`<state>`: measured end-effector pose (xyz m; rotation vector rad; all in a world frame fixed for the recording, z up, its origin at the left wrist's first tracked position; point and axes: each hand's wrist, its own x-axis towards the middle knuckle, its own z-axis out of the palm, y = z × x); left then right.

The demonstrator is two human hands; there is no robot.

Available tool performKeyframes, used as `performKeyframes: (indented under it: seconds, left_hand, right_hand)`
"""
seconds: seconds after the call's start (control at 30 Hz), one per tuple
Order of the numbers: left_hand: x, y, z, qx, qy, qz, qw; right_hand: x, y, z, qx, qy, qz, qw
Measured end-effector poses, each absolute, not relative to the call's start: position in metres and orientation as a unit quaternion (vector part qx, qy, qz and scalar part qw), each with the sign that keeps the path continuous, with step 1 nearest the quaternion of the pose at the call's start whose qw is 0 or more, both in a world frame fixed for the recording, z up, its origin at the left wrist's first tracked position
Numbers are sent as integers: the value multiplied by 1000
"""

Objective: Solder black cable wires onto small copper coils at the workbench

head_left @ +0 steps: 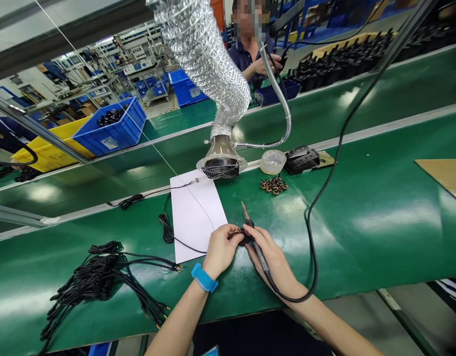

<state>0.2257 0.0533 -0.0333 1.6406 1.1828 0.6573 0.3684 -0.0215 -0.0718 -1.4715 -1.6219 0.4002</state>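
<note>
Your left hand (pixel 221 248) closes thumb and fingertips on the small black part (pixel 244 240), positioned over the green bench (pixel 346 237), just right of the white sheet (pixel 193 217). Your right hand (pixel 273 258) closes around the soldering iron (pixel 261 257), its fingertips beside the part; the iron's tip points away from you.

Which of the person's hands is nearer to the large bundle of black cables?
Left. The left hand is to the right of the large bundle of black cables, apart from it; the right hand, holding the soldering iron, is farther off on that side.
</note>
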Motion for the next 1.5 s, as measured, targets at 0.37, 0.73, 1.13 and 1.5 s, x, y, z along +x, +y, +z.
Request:
performKeyframes:
  seconds: [0.37, 0.73, 1.13, 1.5]
  left_hand:
    - [215, 40, -23, 644, 391, 367, 546]
    - [214, 37, -17, 614, 404, 369, 569]
    - [216, 31, -14, 718, 381, 344, 470]
    - [217, 33, -10, 665, 416, 364, 502]
  right_hand:
    - [364, -20, -42, -542, -504, 342, 580]
    - [377, -19, -29, -537, -573, 197, 587]
    - [385, -23, -23, -491, -709, -4, 506]
    - [381, -24, -21, -497, -691, 51, 522]
